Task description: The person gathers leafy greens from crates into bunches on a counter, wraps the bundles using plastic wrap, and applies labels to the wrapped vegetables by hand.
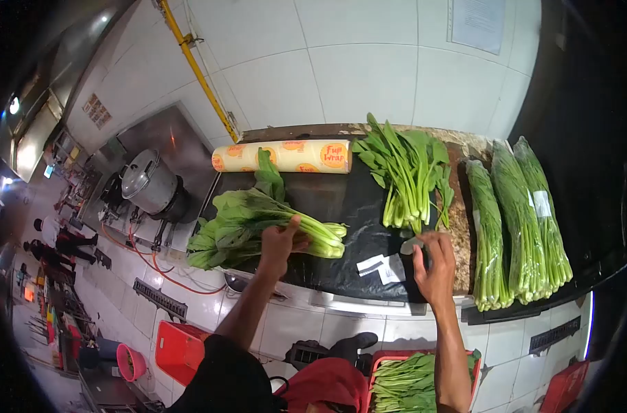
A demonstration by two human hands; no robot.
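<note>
Just below the printed wrap roll (282,157), the left hand (280,246) closes around a leafy choy sum bunch (313,234). Below and right of the roll, the right hand (434,265) curls half-open at a small pale piece (411,245); whether it pinches it, I cannot tell.

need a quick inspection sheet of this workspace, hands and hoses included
surface: black sheet on worn, speckled counter
job's things: held greens, second bunch, three bagged bundles
clutter: wrap roll, white slips
hands: left hand grips held greens; right hand at small grey item, grip unclear
cables: nothing seen; orange hose over floor near stove
surroundings: lidded pot on stove, distant people, red crate of greens beneath
</note>
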